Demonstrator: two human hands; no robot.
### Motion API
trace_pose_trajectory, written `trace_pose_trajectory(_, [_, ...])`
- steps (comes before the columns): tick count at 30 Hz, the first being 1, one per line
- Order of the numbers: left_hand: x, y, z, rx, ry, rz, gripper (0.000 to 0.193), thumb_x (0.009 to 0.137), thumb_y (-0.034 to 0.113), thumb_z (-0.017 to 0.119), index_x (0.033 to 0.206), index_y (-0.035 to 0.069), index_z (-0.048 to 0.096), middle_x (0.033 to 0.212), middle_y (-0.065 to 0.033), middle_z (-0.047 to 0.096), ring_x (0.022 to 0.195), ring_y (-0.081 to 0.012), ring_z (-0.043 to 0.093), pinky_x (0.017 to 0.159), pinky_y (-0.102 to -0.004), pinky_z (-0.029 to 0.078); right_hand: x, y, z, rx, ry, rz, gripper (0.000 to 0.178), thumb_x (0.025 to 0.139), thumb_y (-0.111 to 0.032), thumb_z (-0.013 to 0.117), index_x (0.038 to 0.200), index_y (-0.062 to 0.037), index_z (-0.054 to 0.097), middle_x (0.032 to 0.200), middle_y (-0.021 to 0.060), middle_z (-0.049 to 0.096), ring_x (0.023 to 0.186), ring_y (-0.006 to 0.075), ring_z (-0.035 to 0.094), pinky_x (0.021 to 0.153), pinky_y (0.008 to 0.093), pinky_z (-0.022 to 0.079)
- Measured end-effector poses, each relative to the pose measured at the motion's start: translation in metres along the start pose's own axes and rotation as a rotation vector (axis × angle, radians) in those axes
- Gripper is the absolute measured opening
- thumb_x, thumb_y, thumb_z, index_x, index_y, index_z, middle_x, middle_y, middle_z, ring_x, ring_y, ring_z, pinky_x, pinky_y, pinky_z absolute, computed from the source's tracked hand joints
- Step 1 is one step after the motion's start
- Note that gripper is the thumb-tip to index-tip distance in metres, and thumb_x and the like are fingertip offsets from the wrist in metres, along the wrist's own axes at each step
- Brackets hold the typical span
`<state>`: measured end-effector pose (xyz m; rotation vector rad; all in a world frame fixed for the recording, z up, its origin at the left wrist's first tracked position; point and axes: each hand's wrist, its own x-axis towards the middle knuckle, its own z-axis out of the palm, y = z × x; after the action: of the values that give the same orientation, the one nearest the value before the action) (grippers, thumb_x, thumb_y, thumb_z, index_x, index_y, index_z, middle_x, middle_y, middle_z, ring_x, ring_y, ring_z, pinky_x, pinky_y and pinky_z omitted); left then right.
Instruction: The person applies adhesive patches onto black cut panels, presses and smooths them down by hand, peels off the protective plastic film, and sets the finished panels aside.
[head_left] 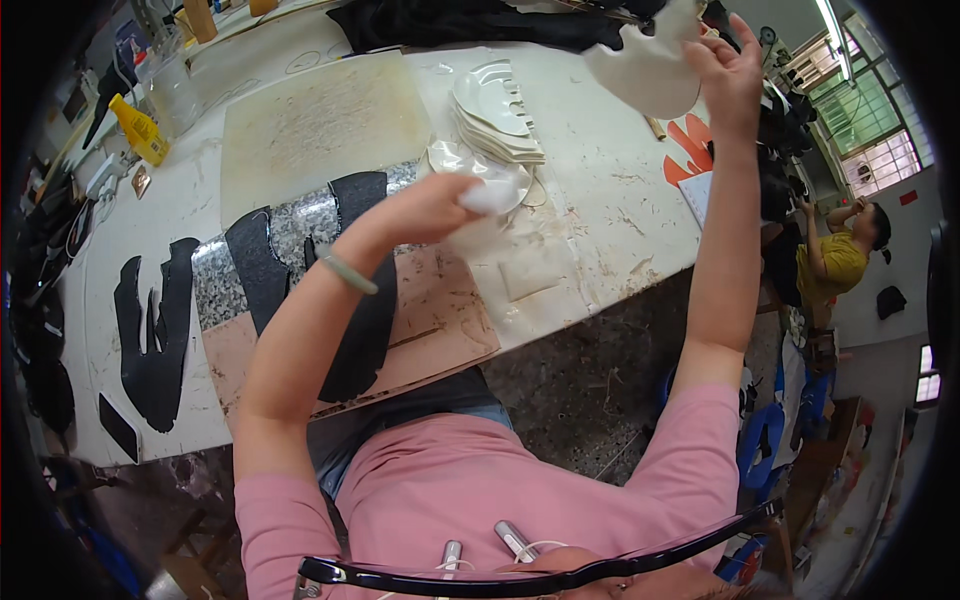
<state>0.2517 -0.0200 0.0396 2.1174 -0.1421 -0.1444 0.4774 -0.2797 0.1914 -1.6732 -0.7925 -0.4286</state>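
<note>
At the far right of the table my right hand [733, 75] is raised, its thumb and fingers pinching a cream-white sheet piece [650, 75] with a curved, notched edge. Over the middle of the table, my left hand [435, 207] is closed on a small white, semi-clear wad [492, 196], smeared by motion; its kind does not show. Just beyond that hand lies a stack of white curved pieces [490, 100] with notched edges. Black cut pieces [262, 255] lie across a speckled stone slab [308, 222] beside my left forearm.
A pinkish board [440, 315] lies along the near edge, and a worn pale cutting board [320, 115] behind the slab. Orange pieces [687, 150] sit near my right forearm. A yellow bottle [138, 130] and a phone [120, 428] are at left. Another person [840, 258] is at far right.
</note>
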Motion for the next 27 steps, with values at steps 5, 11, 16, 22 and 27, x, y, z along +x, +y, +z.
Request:
trace_pose_trajectory(5, [-0.08,0.011,-0.042,-0.799,0.792,-0.053,0.032,0.092,0.016,0.058,0.118,-0.001,0.062,0.111,-0.0091,0.064,0.095,-0.0176,0.061,0.083,-0.0313,0.049,-0.069,-0.014,0.086,-0.48,0.159,-0.578,0.046,0.081,-0.008,0.07,0.123,-0.0015,0.053,0.1,0.0068,0.064,0.081,0.0226,0.066,0.069,0.0338,0.053])
trace_pose_trajectory(11, [-0.156,0.0,-0.008,-1.141,0.988,-0.163,0.04,0.09,0.006,0.06,0.129,-0.001,0.053,0.115,-0.0095,0.063,0.101,-0.0194,0.064,0.086,-0.0329,0.053,-0.208,-0.007,0.173,-0.352,-0.62,-0.253,0.063,0.081,-0.034,0.075,0.131,-0.0026,0.051,0.116,0.0142,0.061,0.116,0.029,0.053,0.095,0.045,0.039])
trace_pose_trajectory(16, [-0.177,0.002,0.043,-1.058,1.075,-0.124,0.035,0.089,0.001,0.06,0.123,0.0,0.056,0.112,-0.0068,0.064,0.101,-0.0147,0.062,0.089,-0.0293,0.05,-0.254,-0.083,0.185,0.408,-0.856,0.151,0.104,0.072,-0.037,0.083,0.148,-0.0025,0.021,0.137,0.0197,0.047,0.126,0.0319,0.048,0.101,0.0435,0.038])
trace_pose_trajectory(22, [-0.217,0.01,0.061,-0.88,0.932,-0.284,0.031,0.09,0.003,0.063,0.12,0.0,0.056,0.105,-0.0054,0.064,0.095,-0.0102,0.06,0.082,-0.0253,0.049,-0.29,-0.101,0.204,0.461,-0.744,0.279,0.087,0.079,-0.008,0.078,0.147,-0.0013,0.025,0.122,0.0149,0.056,0.106,0.0198,0.057,0.088,0.0325,0.047])
trace_pose_trajectory(27, [-0.253,0.004,0.054,-0.876,0.837,-0.374,0.026,0.094,0.006,0.059,0.119,-0.001,0.058,0.1,-0.0035,0.065,0.091,-0.0069,0.059,0.077,-0.0224,0.049,-0.302,-0.106,0.193,0.43,-0.749,0.646,0.04,0.088,-0.003,0.069,0.125,0.0024,0.057,0.096,0.0044,0.066,0.081,0.0061,0.06,0.07,0.0212,0.049])
